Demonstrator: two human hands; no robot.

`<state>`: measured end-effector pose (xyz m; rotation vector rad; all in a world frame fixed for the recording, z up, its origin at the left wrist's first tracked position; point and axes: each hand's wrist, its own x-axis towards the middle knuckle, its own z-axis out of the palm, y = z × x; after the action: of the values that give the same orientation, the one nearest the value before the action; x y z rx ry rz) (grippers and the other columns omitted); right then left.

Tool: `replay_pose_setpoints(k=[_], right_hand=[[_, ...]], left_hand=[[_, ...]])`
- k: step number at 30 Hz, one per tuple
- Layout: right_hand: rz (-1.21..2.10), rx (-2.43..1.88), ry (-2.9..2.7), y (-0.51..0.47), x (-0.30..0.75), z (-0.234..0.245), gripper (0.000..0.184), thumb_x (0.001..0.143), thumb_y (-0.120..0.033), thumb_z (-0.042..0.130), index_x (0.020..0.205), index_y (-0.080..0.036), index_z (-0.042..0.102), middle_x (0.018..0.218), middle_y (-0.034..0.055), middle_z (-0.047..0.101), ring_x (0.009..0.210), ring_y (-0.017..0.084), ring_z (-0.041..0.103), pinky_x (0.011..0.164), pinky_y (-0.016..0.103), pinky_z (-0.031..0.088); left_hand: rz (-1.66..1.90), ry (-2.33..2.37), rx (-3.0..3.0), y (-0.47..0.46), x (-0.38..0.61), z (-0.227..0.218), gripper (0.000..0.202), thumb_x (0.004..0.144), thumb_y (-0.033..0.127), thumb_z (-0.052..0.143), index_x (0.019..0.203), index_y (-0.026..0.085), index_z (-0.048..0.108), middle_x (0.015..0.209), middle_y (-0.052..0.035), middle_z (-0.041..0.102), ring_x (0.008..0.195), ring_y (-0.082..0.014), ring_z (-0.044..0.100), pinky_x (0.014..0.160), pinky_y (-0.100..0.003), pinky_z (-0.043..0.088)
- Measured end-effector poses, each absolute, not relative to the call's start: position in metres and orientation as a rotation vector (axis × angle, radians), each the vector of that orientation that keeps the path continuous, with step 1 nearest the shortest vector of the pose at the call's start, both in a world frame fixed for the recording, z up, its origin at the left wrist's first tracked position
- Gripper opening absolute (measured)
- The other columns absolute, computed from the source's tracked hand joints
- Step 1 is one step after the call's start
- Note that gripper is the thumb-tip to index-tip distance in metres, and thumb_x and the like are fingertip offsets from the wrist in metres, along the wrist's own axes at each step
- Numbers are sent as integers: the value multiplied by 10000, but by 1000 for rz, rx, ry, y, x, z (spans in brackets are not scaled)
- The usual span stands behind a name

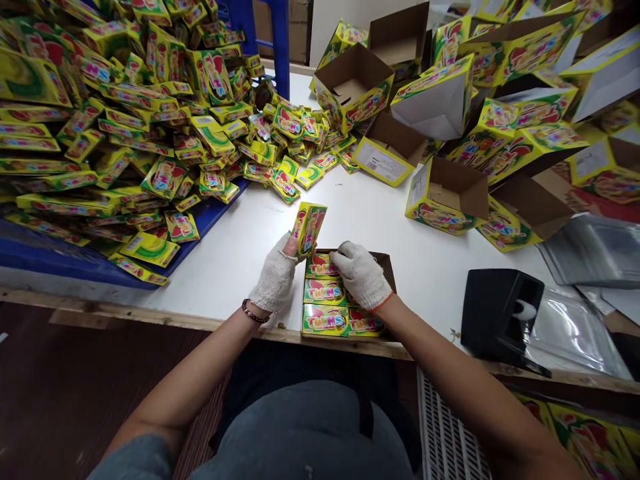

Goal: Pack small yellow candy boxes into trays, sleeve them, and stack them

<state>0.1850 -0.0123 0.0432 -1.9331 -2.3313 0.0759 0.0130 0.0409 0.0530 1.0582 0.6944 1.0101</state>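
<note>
My left hand (275, 277), in a white knitted glove, grips a small yellow-green TWINS box (309, 227) upright just above the far left corner of an open carton (387, 269). Inside the carton, TWINS boxes (325, 320) lie in rows with their printed faces up. My right hand (361, 273), gloved too, is over the carton's far part with its fingers curled down against the boxes. Whatever is under those fingertips is hidden by the glove.
A large heap of TWINS boxes (165, 177) spills from a blue surface (200, 223) onto the white table (225, 250). Open display cartons (445, 193) crowd the back right. A black tape dispenser (493, 317) and clear plastic sheets (575, 327) lie at right.
</note>
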Motion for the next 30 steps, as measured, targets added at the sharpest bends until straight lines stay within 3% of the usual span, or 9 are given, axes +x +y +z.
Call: replay_pose_setpoints(k=[5, 11, 15, 18, 21, 24, 27, 30], right_hand=[[159, -1816, -2371, -23, 191, 29, 324, 1004, -178, 397, 1106, -168, 704, 1011, 109, 653, 932, 216, 550, 821, 317, 419], [94, -1724, -2524, -28, 168, 47, 384, 1000, -210, 400, 1337, -218, 584, 1291, 142, 601, 1128, 279, 522, 898, 406, 426], [212, -1742, -2549, -28, 153, 44, 353, 964, -154, 428, 1248, -181, 636, 1298, 181, 605, 1184, 314, 512, 950, 493, 424], [552, -1587, -2277, -25, 166, 43, 299, 942, -158, 457, 1155, -184, 665, 1214, 135, 665, 1147, 259, 571, 1005, 468, 443], [850, -1531, -1611, -23, 195, 54, 339, 1003, -330, 365, 1196, -207, 614, 1079, 81, 712, 999, 196, 658, 934, 403, 523], [1006, -1499, -1251, -24, 224, 75, 440, 998, -503, 322, 1165, -205, 599, 977, 89, 721, 868, 199, 693, 769, 369, 576], [979, -1503, -1359, -31, 241, 101, 396, 938, -531, 452, 1048, -196, 634, 998, 94, 716, 926, 219, 692, 808, 382, 571], [664, -1481, -1554, -44, 242, 128, 366, 955, -461, 430, 1076, -191, 646, 1117, 105, 688, 1064, 229, 652, 938, 412, 521]], left_hand=[[987, 723, 1213, 43, 11, 51, 474, 900, 602, 549, 1092, 177, 633, 1100, -78, 663, 965, -186, 624, 877, -336, 522], [992, 730, 1248, 47, 12, 56, 453, 889, 584, 576, 1071, 171, 616, 1043, -65, 652, 899, -154, 606, 829, -298, 518], [939, 777, 1220, 47, 10, 59, 471, 869, 599, 579, 1067, 172, 603, 1067, -73, 653, 882, -161, 627, 773, -289, 533], [890, 814, 1291, 44, 6, 61, 494, 868, 562, 597, 1153, 158, 590, 1095, -84, 653, 906, -171, 635, 805, -307, 538], [909, 832, 1524, 39, 2, 62, 595, 808, 460, 691, 1288, 146, 531, 1219, -121, 623, 1049, -221, 625, 941, -384, 521], [930, 760, 2019, 31, 4, 64, 632, 758, 290, 699, 1350, 175, 513, 1316, -134, 583, 1224, -279, 548, 1084, -471, 431], [885, 634, 2305, 23, 13, 67, 578, 783, 214, 625, 1352, 194, 522, 1287, -130, 610, 1246, -287, 537, 1091, -495, 417], [849, 700, 2165, 17, 24, 72, 536, 812, 336, 665, 1302, 159, 540, 1236, -139, 636, 1141, -273, 601, 997, -443, 490]])
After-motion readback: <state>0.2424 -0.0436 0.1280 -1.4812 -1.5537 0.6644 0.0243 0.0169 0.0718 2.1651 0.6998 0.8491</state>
